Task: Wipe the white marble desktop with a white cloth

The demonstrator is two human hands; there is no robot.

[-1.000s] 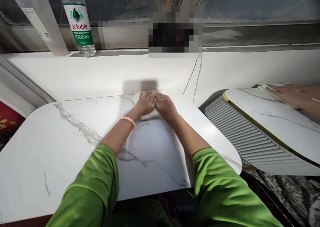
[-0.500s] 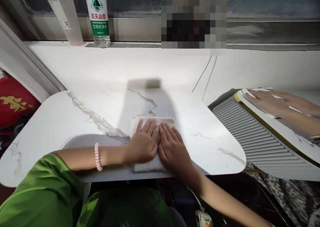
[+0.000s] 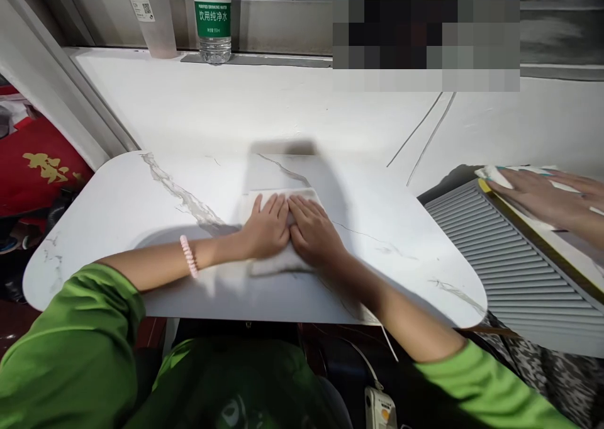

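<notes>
A folded white cloth [image 3: 278, 266] lies on the white, grey-veined tabletop [image 3: 401, 221]. My left hand [image 3: 267, 229] rests flat on its left half, fingers stretched forward. Beside it, my right hand [image 3: 315, 231] presses flat on the right half of the cloth, with its thumb close against the left hand. Neither hand grips the cloth; both lie on top with palms down. Part of the cloth is hidden beneath them. On my left wrist is a pink coiled band [image 3: 189, 256].
A water bottle [image 3: 215, 20] and a translucent cup [image 3: 158, 33] stand on the sill. At right, another person's hands [image 3: 533, 193] are over white cloth on a second table with a ribbed grey side [image 3: 514, 253]. A red bag [image 3: 42, 158] is at left.
Both my hands and the cloth have slid forward together, farther from the table's front edge. The view has shifted, and my right green sleeve now shows.
</notes>
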